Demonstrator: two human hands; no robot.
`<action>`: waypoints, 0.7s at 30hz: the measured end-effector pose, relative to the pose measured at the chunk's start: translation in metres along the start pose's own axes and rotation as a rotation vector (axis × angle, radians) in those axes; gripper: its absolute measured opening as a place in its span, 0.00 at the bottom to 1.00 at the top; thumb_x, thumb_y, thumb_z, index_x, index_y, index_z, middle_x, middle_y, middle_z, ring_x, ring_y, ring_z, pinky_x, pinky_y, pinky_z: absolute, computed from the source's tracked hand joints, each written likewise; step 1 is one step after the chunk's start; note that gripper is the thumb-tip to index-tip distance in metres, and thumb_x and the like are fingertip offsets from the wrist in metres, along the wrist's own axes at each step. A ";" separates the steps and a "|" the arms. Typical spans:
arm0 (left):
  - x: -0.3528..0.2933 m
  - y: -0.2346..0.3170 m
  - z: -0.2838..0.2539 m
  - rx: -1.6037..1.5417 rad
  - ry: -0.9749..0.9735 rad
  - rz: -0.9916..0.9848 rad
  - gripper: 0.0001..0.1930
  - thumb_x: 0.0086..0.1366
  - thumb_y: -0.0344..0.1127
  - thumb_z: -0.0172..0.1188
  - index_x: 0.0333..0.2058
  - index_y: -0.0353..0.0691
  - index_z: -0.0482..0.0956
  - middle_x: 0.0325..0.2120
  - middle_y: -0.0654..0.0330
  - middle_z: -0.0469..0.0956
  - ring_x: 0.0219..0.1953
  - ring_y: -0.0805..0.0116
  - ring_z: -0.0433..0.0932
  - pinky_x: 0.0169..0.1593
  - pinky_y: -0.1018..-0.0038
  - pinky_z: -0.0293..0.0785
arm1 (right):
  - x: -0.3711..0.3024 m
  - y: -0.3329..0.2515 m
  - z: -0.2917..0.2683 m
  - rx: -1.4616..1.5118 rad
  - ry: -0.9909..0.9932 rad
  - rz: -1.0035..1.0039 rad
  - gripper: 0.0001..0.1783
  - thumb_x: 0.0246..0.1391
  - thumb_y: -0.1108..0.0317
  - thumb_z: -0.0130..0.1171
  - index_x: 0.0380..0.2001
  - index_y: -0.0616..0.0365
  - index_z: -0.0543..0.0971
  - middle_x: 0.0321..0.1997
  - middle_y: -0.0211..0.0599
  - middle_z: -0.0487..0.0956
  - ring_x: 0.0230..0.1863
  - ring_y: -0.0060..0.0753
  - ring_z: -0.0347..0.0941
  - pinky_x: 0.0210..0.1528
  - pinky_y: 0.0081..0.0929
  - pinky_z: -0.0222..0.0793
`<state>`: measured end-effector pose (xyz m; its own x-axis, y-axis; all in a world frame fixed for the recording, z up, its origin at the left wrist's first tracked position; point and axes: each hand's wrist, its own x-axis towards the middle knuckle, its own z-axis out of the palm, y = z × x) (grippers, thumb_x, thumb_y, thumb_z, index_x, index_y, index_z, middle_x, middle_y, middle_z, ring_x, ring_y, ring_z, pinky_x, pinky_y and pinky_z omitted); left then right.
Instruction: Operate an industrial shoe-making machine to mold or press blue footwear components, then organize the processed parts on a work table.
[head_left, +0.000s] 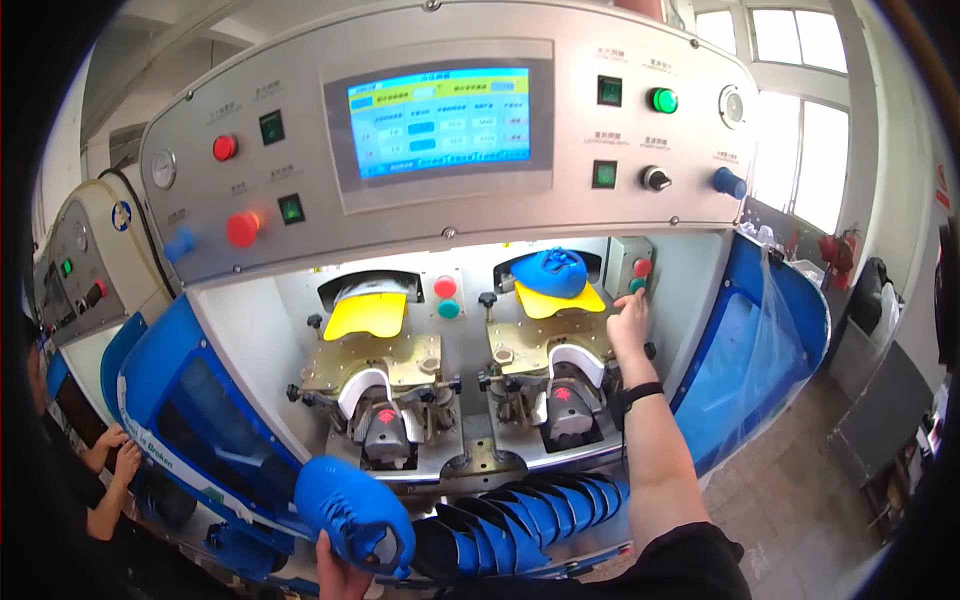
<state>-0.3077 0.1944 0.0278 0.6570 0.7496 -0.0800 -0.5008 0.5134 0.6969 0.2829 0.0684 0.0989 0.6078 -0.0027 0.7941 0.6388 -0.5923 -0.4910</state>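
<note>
My left hand (340,572) grips a blue shoe upper (340,495) with blue laces by its open end, in front of the machine at the lower left. Reaching into the right bay, my right hand (627,325) holds nothing; its outstretched finger is at the green button (637,286), below a red button (641,267). Whether the button is pressed in cannot be made out. Another blue shoe upper (550,272) sits on the yellow pad (562,303) of the right station. The left station's yellow pad (366,316) carries no upper.
A row of blue shoe uppers (530,520) lies along the machine's front edge. Metal clamps with white curved pads (577,362) stand in both bays. Above is a control panel with a lit screen (440,125). Blue side guards (745,350) flank the bays. Another person's hands (120,455) show at far left.
</note>
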 end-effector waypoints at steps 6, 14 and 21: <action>0.040 0.001 0.018 -0.009 0.031 0.007 0.28 0.67 0.51 0.53 0.59 0.43 0.65 0.51 0.58 0.76 0.51 0.60 0.76 0.44 0.63 0.75 | -0.064 -0.130 -0.099 0.653 -0.211 -0.088 0.13 0.47 0.79 0.55 0.39 0.61 0.71 0.47 0.46 0.76 0.45 0.42 0.74 0.48 0.29 0.70; 0.064 0.008 0.044 -0.027 -0.282 0.029 0.29 0.68 0.41 0.54 0.63 0.39 0.58 0.58 0.55 0.69 0.57 0.60 0.73 0.58 0.57 0.70 | -0.220 -0.234 -0.154 0.826 -0.769 -1.065 0.23 0.41 0.62 0.71 0.42 0.55 0.77 0.45 0.37 0.78 0.31 0.39 0.75 0.30 0.30 0.72; 0.046 0.029 0.011 -0.033 -0.197 0.110 0.31 0.71 0.52 0.45 0.69 0.54 0.50 0.60 0.47 0.65 0.56 0.49 0.71 0.57 0.52 0.69 | -0.156 -0.299 -0.093 0.684 -0.511 -0.859 0.17 0.44 0.67 0.67 0.38 0.55 0.74 0.38 0.41 0.75 0.36 0.48 0.73 0.35 0.38 0.72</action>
<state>-0.2862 0.2392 0.0518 0.6935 0.7072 0.1380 -0.5913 0.4492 0.6698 -0.0464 0.1710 0.1554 -0.1197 0.5925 0.7966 0.9490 0.3040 -0.0836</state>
